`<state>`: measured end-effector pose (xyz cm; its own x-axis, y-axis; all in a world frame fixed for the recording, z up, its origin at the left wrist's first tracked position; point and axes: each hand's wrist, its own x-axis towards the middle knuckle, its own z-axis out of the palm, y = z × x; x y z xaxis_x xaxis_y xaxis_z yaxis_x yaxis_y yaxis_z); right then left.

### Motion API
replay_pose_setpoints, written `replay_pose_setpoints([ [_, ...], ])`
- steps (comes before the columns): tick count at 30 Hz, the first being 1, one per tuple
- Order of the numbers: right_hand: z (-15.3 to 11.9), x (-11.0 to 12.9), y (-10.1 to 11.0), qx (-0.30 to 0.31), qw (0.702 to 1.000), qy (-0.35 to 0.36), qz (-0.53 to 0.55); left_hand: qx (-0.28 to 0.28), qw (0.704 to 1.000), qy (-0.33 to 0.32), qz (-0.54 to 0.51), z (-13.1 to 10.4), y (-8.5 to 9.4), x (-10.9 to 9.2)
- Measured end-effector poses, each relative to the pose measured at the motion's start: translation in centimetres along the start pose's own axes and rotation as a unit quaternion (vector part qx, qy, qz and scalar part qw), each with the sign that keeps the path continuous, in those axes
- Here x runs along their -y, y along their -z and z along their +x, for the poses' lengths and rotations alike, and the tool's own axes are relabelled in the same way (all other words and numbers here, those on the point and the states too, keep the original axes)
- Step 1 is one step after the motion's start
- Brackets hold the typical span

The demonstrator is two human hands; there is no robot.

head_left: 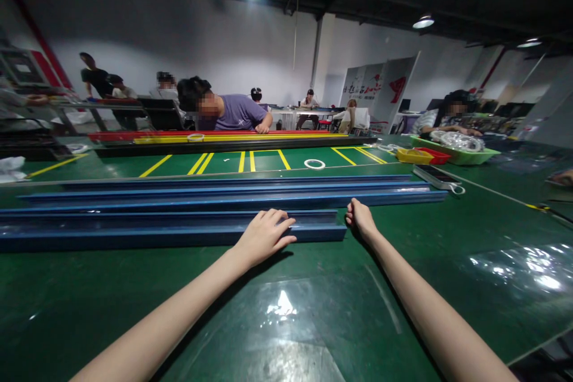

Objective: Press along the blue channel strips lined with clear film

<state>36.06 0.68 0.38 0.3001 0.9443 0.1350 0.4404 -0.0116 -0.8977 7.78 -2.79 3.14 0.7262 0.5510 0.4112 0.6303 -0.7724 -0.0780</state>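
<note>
A long blue U-shaped channel (170, 239) lies across the green table in front of me, its right end by my hands. Over its near wall rests my left hand (265, 234), fingers spread and thumb apart, touching the channel. My right hand (359, 218) is just past that end, its fingers curled closed. Whatever may be between those fingers is hidden. Behind, more blue channels (313, 199) lie side by side, roughly parallel to the front one.
A phone-like device (436, 178) lies right of the channels. Further back are a white ring (314, 164), a yellow bin (414, 156), a red bin (436, 156) and a green basket (477, 157). Red, yellow and black channels (242, 144) lie before a person in purple (242, 112).
</note>
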Motion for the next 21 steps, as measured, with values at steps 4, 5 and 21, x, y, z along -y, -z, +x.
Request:
replay_pose_setpoints([
  [4, -0.3, -1.0, 0.4, 0.037, 0.996, -0.015, 0.078, 0.001, 0.999, -0.015, 0.029, -0.3, -0.3, 0.0],
  [5, -0.5, -1.0, 0.5, 0.051, 0.994, -0.016, 0.091, 0.004, 0.999, -0.018, 0.032, -0.3, -0.3, 0.0],
  [21, -1.7, 0.1, 1.7, 0.207, 0.974, 0.038, 0.088, 0.016, 0.999, -0.023, 0.018, -0.5, 0.5, 0.9],
])
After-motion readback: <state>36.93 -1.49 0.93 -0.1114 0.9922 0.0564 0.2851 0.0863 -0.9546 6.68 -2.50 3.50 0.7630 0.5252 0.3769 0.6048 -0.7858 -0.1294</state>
